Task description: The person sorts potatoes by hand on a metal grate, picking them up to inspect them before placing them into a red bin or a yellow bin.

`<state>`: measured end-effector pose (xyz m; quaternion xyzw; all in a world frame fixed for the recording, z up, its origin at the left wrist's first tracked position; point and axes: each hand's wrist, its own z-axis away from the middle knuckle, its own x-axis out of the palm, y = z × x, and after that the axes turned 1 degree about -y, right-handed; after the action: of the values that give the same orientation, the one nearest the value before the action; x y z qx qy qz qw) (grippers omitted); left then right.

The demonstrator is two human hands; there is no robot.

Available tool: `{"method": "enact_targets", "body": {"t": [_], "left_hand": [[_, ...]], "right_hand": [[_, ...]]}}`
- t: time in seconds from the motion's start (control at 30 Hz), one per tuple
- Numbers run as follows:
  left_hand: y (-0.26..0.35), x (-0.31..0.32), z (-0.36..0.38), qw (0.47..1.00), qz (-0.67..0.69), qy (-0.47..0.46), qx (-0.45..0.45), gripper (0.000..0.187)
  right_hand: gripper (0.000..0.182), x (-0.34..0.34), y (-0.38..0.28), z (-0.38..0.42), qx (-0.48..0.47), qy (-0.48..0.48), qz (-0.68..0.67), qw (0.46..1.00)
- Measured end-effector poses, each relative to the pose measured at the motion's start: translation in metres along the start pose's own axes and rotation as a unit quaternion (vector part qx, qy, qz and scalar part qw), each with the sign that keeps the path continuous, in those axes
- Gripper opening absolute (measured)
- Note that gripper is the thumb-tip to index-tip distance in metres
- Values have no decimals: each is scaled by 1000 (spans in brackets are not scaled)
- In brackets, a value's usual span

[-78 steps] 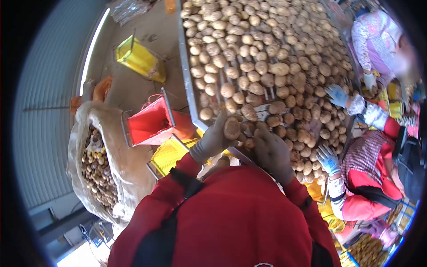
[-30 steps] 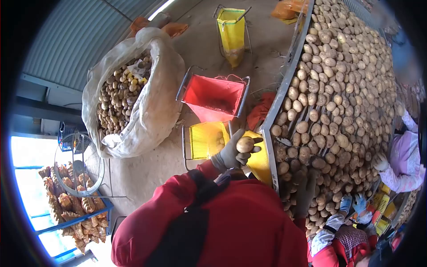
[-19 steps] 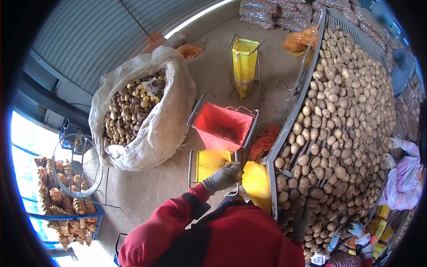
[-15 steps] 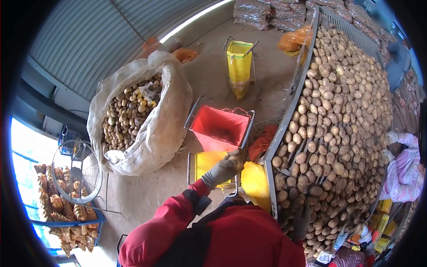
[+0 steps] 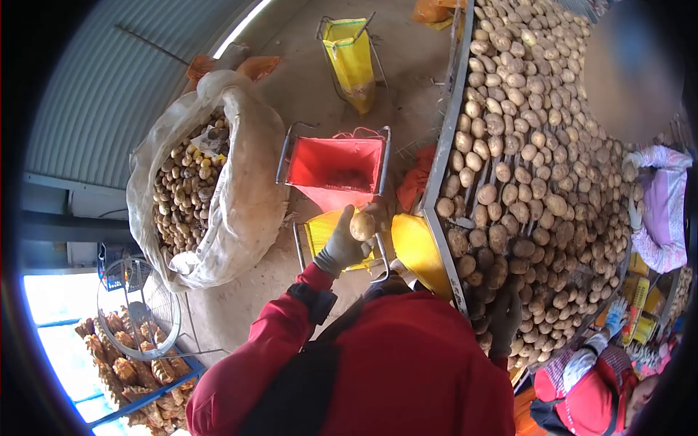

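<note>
My left hand (image 5: 342,245), in a grey glove, is closed round a pale potato (image 5: 362,226). A darker potato (image 5: 377,211) shows just beyond it, partly hidden. The hand is above a yellow mesh bag (image 5: 325,238) on a metal frame, just below a red bag (image 5: 338,163) held wide on another frame. In deep shadow, my right hand (image 5: 503,314) wears a dark glove and lies among the potatoes at the near edge of the sorting table (image 5: 445,145). Its fingers are hard to make out. Many loose potatoes (image 5: 534,182) cover the table.
A big white sack (image 5: 254,182) of small potatoes stands left. Farther off is a framed yellow bag (image 5: 350,62). Yellow padding (image 5: 418,247) lies by the table edge. Co-workers in a pink sleeve (image 5: 665,171) and a red vest (image 5: 592,400) are at the table's right side.
My view has shifted, so the table and bags sit differently in it. My left hand has turned, bringing the pale potato into clear sight. My right hand stays among the table's potatoes.
</note>
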<state>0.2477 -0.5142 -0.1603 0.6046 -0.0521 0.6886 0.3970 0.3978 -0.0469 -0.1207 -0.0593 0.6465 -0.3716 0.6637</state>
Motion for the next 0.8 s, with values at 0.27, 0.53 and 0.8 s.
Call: {"method": "enact_targets", "body": {"t": [0.27,0.53,0.8], "left_hand": [[-9,-17,9,996,-26,82,-3,47],[13,-179,25,595,-731,324,-81,77],[-66,112,-117,437,-868,-151,179,56]], "right_hand": [[29,12,13,8,-100,117,-121,981],[34,-3,35,80,33,97,39,994],[46,-8,26,98,-141,45,9,989]]}}
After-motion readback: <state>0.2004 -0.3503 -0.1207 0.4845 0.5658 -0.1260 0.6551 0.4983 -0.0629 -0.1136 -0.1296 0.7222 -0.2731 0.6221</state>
